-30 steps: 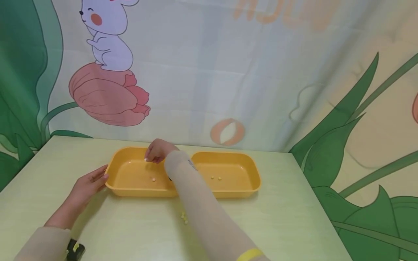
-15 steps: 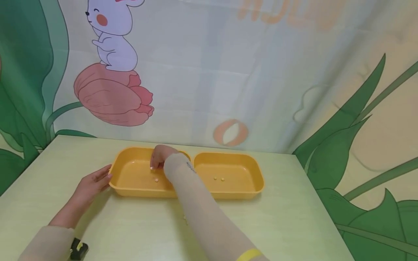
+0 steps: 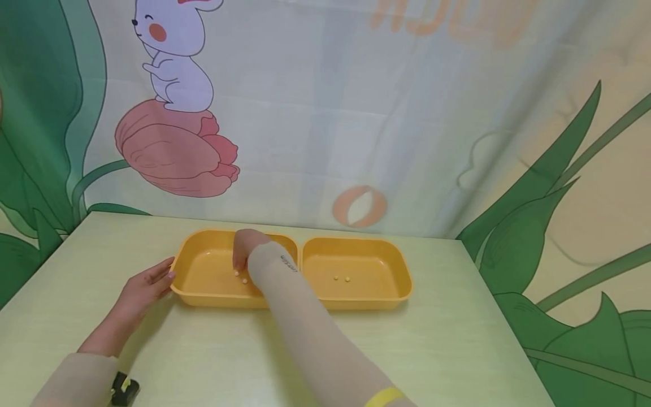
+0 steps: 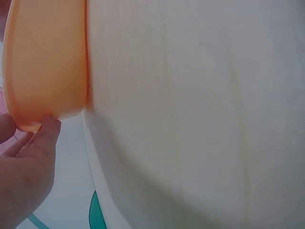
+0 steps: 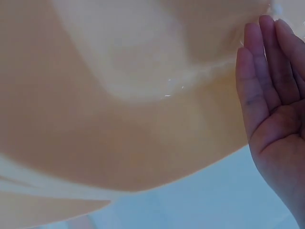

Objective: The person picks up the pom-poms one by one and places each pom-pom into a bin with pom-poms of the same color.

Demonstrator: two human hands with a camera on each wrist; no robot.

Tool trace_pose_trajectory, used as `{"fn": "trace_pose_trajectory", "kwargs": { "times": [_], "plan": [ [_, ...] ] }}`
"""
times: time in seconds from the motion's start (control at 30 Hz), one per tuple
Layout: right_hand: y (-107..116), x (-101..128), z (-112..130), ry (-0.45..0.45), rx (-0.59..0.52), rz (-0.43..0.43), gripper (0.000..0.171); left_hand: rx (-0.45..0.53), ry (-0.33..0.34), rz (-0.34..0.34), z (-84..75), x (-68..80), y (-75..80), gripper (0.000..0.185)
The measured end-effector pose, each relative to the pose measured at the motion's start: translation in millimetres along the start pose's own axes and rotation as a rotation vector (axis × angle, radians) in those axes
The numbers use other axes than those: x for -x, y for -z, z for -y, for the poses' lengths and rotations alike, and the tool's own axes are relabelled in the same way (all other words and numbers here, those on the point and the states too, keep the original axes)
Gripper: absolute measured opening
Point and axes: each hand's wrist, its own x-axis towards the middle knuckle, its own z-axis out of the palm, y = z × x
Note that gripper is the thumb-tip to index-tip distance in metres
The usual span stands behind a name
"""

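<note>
Left orange tray (image 3: 203,271) sits centre-left of frame, touching the right orange tray (image 3: 376,274). My right hand (image 3: 245,249) is inside the left tray, fingers straight, tips by two small beads (image 3: 241,277), holding nothing. My left hand (image 3: 144,285), fingers relaxed, touches that tray's left rim. Table (image 3: 458,350) beneath.

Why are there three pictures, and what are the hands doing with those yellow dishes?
A person wears three cameras: one on the head, one on each wrist. The head picture shows a pale green table with two orange trays side by side. The left hand touches the outer end of the left tray; its wrist camera sees that corner up close. The right hand reaches into that tray, fingers down by small yellow beads. Whether it holds one is hidden. Two beads lie in the right tray.
</note>
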Motion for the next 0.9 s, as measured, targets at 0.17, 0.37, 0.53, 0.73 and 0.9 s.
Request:
{"fn": "trace_pose_trajectory", "kwargs": {
  "times": [0.17,0.37,0.53,0.73,0.9],
  "plan": [
    [4.7,7.0,0.5,-0.004,-0.018,0.0,0.011,-0.002,0.016,-0.004,-0.2,-1.5,-0.5,0.065],
    [17.9,21.3,0.8,0.02,-0.134,0.056,0.014,-0.011,0.014,-0.007,-0.3,-1.2,-1.4,0.064],
    [26.7,28.2,-0.1,0.129,-0.154,0.082,0.012,-0.031,0.035,-0.008,-2.2,-2.3,-3.3,0.063],
    [38.1,43.3,-5.4,0.229,-0.205,0.074,0.014,-0.01,0.008,-0.003,-1.8,-1.9,-2.4,0.064],
    [46.4,58.5,-14.5,0.27,-0.231,0.003,0.018,-0.027,0.021,-0.011,-1.4,-1.0,-2.1,0.064]
  ]
}}
